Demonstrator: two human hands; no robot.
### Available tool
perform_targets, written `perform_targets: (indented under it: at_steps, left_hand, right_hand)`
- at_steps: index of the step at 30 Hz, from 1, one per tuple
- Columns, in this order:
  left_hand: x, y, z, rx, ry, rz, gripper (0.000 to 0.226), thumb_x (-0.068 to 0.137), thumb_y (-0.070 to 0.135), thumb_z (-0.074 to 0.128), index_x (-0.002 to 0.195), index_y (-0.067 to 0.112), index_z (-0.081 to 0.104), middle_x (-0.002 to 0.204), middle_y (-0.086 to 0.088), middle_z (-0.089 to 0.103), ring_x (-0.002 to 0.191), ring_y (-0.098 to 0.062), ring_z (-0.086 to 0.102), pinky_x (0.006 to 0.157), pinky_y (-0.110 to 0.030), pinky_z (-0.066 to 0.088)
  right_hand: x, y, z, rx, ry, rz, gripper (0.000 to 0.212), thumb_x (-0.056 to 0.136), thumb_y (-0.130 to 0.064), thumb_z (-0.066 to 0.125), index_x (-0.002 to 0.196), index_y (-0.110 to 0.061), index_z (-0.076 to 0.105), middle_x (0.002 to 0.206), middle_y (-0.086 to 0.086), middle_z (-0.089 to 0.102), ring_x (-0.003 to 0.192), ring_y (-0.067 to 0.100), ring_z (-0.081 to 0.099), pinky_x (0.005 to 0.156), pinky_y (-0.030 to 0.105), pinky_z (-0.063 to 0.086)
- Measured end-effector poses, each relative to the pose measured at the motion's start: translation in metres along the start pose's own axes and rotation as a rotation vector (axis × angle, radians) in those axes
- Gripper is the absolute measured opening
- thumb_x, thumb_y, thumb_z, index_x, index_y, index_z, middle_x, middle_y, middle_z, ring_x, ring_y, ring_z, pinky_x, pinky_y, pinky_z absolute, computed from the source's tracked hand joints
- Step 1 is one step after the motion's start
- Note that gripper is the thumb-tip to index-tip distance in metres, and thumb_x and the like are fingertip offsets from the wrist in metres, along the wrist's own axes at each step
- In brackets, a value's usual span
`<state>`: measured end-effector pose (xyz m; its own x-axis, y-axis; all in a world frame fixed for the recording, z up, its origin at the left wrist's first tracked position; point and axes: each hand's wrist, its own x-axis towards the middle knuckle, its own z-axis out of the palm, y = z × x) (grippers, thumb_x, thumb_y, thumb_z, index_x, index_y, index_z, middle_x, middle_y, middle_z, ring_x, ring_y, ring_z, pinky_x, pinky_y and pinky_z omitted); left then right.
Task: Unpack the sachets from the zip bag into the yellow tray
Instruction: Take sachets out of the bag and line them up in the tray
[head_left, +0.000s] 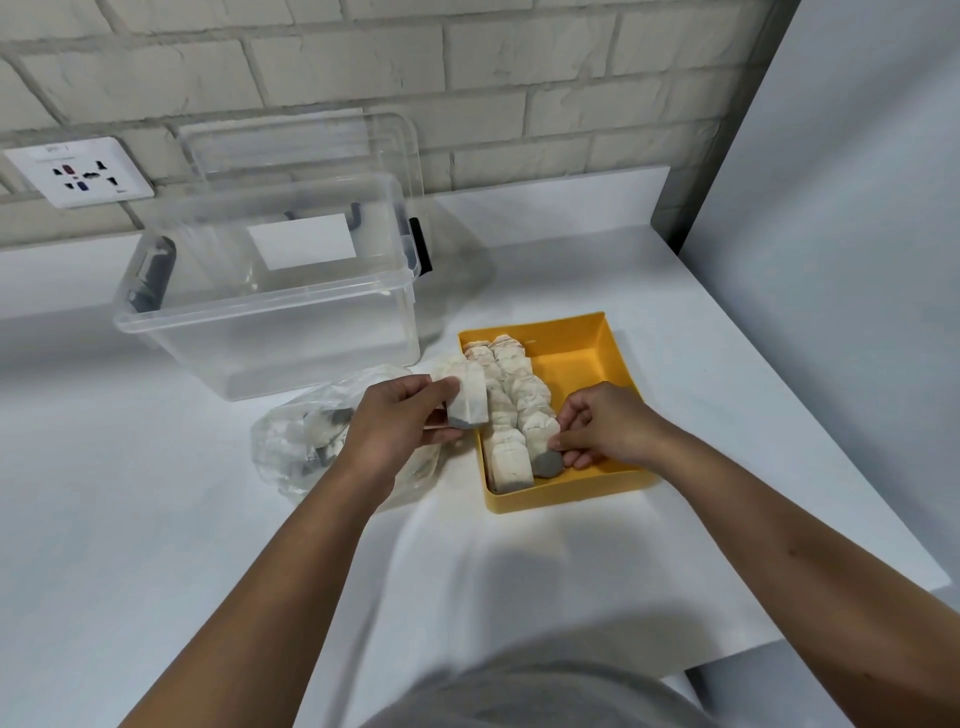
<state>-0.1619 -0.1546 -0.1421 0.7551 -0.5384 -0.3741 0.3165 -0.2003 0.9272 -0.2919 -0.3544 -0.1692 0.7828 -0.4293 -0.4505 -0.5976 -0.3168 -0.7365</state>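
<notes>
The left hand's (400, 421) thumb and curled fingers pinch a white sachet (467, 395) by its lower half. It stands nearly upright, long axis running up and away from me, grey end down at the fingers and pale end sticking out above them. It hangs over the gap between the zip bag (291, 447) and the left wall of the yellow tray (576, 358), touching neither. The right hand (602, 426) is down inside the tray, its fingers curled and its thumb tip pressed on the front sachet (543, 441) of the right-hand row, gripping it at the edge. That one lies flat, its grey end towards the near wall. Behind it the rows of sachets (511, 384) run lengthwise along the tray's left half, overlapping like tiles from near wall to far wall, while the right half shows bare yellow floor. The bag lies crumpled just left of the tray, partly hidden by the left wrist, with more sachets inside it. Further back on the white table (156, 519) stands a clear plastic box (270, 322), its lid (311, 145) propped against the brick wall, and a wall socket (78, 171) off to the left.
</notes>
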Motion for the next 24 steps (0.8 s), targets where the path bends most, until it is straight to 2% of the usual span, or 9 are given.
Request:
perform_targets:
  at_steps: [3,10,13,15,17,19,21,24]
  left_hand:
    - [-0.001,0.000,0.000,-0.001,0.004,-0.003,0.023,0.094,0.017,0.065,0.094,-0.006,0.069,0.087,-0.012,0.077,0.080,-0.026,0.075,0.072,-0.028,0.062]
    - [-0.003,-0.001,0.004,0.007,-0.026,0.025,0.018,0.093,0.014,0.066,0.087,-0.003,0.071,0.083,-0.012,0.076,0.075,-0.021,0.075,0.065,-0.022,0.060]
    - [-0.005,-0.001,0.007,-0.013,-0.047,0.028,0.014,0.092,0.013,0.067,0.090,0.001,0.073,0.082,-0.008,0.077,0.074,-0.016,0.075,0.063,-0.019,0.058]
    - [-0.006,0.000,0.011,-0.032,-0.055,0.032,0.013,0.092,0.011,0.067,0.092,0.000,0.073,0.082,-0.008,0.077,0.074,-0.016,0.074,0.064,-0.020,0.059]
    - [-0.006,0.001,0.015,-0.044,-0.060,0.045,0.010,0.091,0.010,0.067,0.092,0.001,0.073,0.082,-0.008,0.076,0.072,-0.015,0.074,0.066,-0.022,0.060]
    - [-0.007,0.004,0.018,-0.047,-0.063,0.063,0.010,0.091,0.009,0.068,0.083,0.005,0.072,0.079,-0.008,0.075,0.070,-0.015,0.073,0.067,-0.022,0.060]
    - [-0.006,0.006,0.020,-0.049,-0.054,0.086,0.015,0.089,0.009,0.070,0.075,0.008,0.069,0.076,-0.007,0.074,0.070,-0.015,0.072,0.067,-0.022,0.060]
    - [-0.005,0.006,0.018,-0.061,-0.033,0.113,0.016,0.087,0.011,0.072,0.077,0.000,0.068,0.071,-0.006,0.072,0.068,-0.015,0.071,0.067,-0.023,0.061]
  right_hand:
    - [0.002,0.001,0.001,-0.022,0.022,0.013,0.019,0.078,-0.012,0.080,0.088,-0.008,0.064,0.074,0.012,0.074,0.074,0.030,0.073,0.077,0.042,0.061]
    - [-0.001,-0.006,-0.001,-0.072,0.042,-0.015,0.022,0.077,-0.016,0.081,0.089,-0.007,0.066,0.074,0.010,0.073,0.076,0.029,0.073,0.074,0.039,0.061]
    - [-0.005,-0.017,-0.006,-0.174,0.198,-0.142,0.022,0.078,-0.029,0.080,0.088,-0.013,0.068,0.072,-0.001,0.071,0.069,0.016,0.070,0.076,0.039,0.059]
    - [-0.011,-0.029,-0.004,-0.097,0.267,-0.230,0.021,0.082,-0.036,0.075,0.087,-0.016,0.069,0.074,-0.004,0.071,0.067,0.012,0.069,0.076,0.037,0.059]
    - [-0.018,-0.043,0.001,0.057,0.208,-0.269,0.022,0.084,-0.039,0.072,0.087,-0.017,0.071,0.076,0.000,0.072,0.067,0.015,0.070,0.074,0.038,0.060]
    - [-0.022,-0.052,0.007,0.116,0.146,-0.282,0.020,0.082,-0.035,0.075,0.087,-0.015,0.071,0.076,0.004,0.073,0.066,0.017,0.070,0.069,0.035,0.059]
    - [-0.022,-0.056,0.009,0.092,0.159,-0.318,0.017,0.080,-0.025,0.079,0.084,-0.012,0.069,0.074,0.006,0.072,0.066,0.019,0.069,0.067,0.032,0.058]
    - [-0.023,-0.057,0.003,0.083,0.204,-0.352,0.015,0.080,-0.017,0.079,0.081,-0.007,0.068,0.073,0.011,0.071,0.067,0.023,0.070,0.065,0.031,0.059]
